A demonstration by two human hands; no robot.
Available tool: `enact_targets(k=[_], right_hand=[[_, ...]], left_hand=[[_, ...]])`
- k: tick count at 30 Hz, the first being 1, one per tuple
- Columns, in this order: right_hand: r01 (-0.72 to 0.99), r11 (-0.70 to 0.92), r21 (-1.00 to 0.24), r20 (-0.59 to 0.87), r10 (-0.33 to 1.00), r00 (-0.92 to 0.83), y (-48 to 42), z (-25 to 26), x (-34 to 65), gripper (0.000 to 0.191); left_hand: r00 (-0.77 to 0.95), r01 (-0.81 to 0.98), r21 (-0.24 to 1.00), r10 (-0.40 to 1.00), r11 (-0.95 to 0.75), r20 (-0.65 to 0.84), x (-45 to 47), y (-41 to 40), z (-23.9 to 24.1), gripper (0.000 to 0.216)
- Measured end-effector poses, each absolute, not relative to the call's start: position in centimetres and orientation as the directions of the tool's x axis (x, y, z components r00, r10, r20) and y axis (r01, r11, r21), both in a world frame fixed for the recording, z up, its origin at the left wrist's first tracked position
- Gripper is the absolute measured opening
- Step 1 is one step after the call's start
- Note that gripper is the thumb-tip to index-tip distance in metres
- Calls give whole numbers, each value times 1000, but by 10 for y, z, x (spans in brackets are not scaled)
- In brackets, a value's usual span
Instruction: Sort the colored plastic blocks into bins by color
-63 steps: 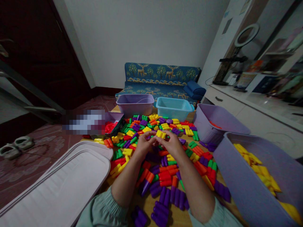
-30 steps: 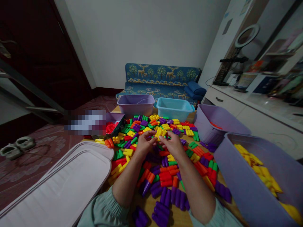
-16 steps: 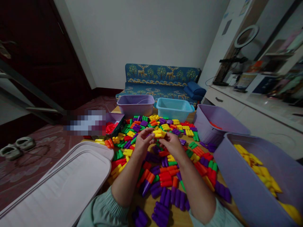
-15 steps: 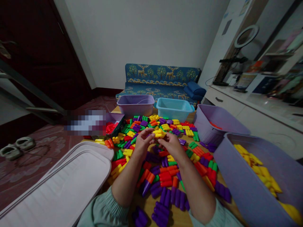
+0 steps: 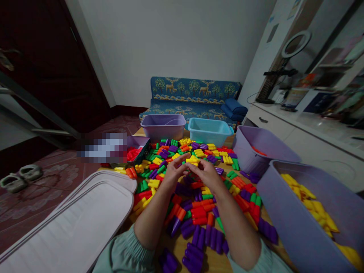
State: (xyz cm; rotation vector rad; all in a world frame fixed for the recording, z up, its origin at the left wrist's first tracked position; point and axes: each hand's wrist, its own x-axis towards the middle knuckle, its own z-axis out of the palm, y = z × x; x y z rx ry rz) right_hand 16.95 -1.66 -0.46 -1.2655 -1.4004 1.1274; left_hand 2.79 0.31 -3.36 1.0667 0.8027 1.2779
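Note:
Just above the scattered pieces, a yellow plastic building piece [image 5: 193,159] with rounded finger-like bars is in the grip of my right hand [image 5: 207,173], its fingers closed on it. To its left is my left hand [image 5: 174,172], fingers stretched out and apart, the tips close to the yellow piece; whether they touch it I cannot tell. Beneath both hands lie many similar pieces in red, orange, green, purple and yellow, among them a red piece [image 5: 199,215] and a purple piece [image 5: 193,258] nearer to me.
A purple bin [image 5: 163,131] and a blue bin [image 5: 209,132] stand at the table's far edge. On the right are another purple bin [image 5: 247,151] with red pieces and a large bin [image 5: 278,212] with yellow ones. Pale lids [image 5: 85,220] lie at left.
My left hand's fingers have come off the yellow piece and spread apart. The piece stays in my right hand, turned a little.

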Motion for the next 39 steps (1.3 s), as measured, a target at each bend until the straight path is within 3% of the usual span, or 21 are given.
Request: enact_targets(k=[10, 15, 20, 25, 29, 33, 36, 39], right_hand=[[79, 58, -995, 55, 998, -34, -15, -11, 166, 41], [136, 134, -982, 138, 990, 21, -12, -13, 168, 47], [161, 118, -980, 129, 990, 57, -13, -10, 169, 42], [-58, 149, -987, 134, 968, 212, -15, 5, 173, 40], [-226, 387, -894, 219, 817, 534, -19, 30, 186, 42], [-238, 663, -709, 257, 558, 789, -28, 56, 211, 33], [-209, 762, -614, 194, 402, 895, -33, 65, 236, 24], [-204, 803, -560, 172, 353, 920, -33, 59, 260, 27]], left_hand=[[139, -410, 910, 982, -63, 131, 28, 4, -35, 50], [159, -438, 897, 978, -56, 139, 29, 4, -36, 46], [142, -418, 906, 982, -57, 127, 29, 4, -36, 44], [105, -378, 924, 989, -60, 107, 27, 3, -34, 42], [84, -365, 930, 993, -49, 86, 26, 4, -36, 40], [79, -359, 932, 993, -52, 85, 25, 4, -37, 40], [78, -362, 931, 994, -42, 75, 26, 3, -36, 41], [78, -361, 932, 995, -30, 63, 26, 3, -36, 42]])
